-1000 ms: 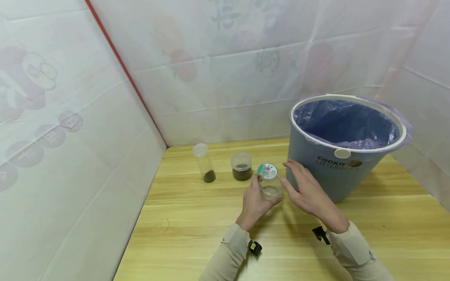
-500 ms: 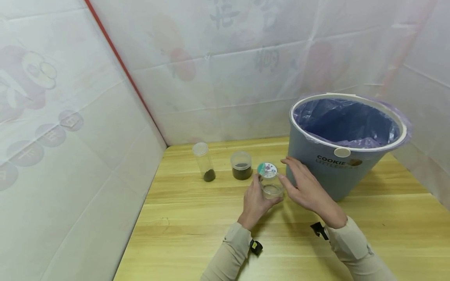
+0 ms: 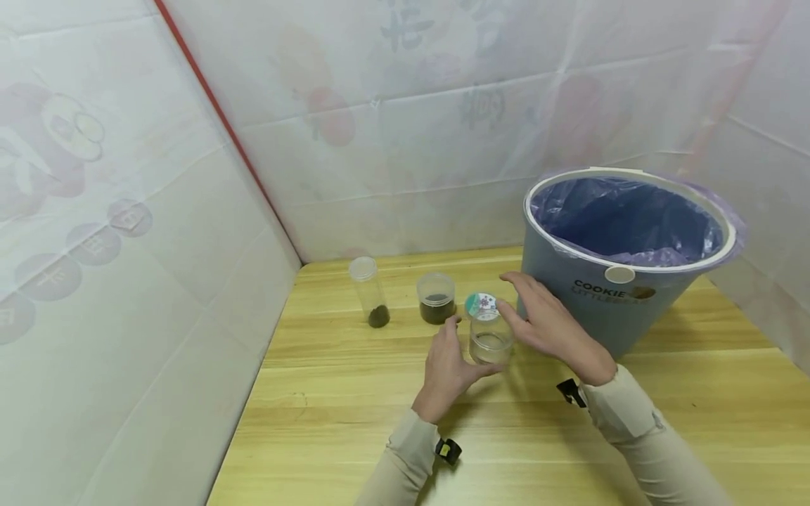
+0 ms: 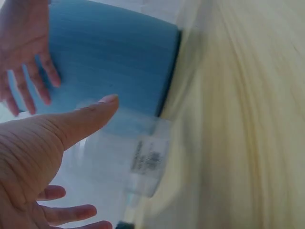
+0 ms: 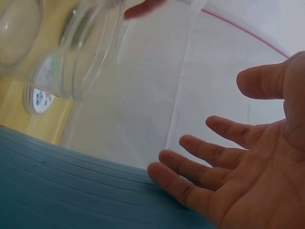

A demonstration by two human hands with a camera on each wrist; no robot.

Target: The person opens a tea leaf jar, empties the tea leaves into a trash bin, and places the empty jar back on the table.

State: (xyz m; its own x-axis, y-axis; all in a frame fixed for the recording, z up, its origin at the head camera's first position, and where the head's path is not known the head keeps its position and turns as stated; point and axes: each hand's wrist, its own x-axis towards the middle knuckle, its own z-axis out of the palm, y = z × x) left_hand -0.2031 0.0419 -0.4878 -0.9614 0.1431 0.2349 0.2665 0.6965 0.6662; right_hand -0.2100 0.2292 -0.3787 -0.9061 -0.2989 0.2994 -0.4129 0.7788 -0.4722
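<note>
A clear, lidless plastic jar (image 3: 490,344) stands upright in front of a round patterned lid (image 3: 482,304). Around its left and near sides my left hand (image 3: 446,369) spreads its thumb and fingers without gripping; whether the thumb touches the wall I cannot tell. A barcode label (image 4: 149,160) shows on the jar in the left wrist view. Between jar and bin is my right hand (image 3: 547,320), its fingers extended and palm bare in the right wrist view, where the jar's threaded rim (image 5: 78,55) appears apart from it.
A blue bin (image 3: 579,316) with a purple liner stands close at the right. Left of the jar are a short container (image 3: 436,299) and a tall tube (image 3: 370,292), both holding dark material. White sheeting (image 3: 405,176) hangs behind the wooden table (image 3: 335,414).
My left hand has loosened from the jar and shifted left, its fingers opening. My right hand has moved slightly up and away from the jar's rim. The jar stays nearly in place.
</note>
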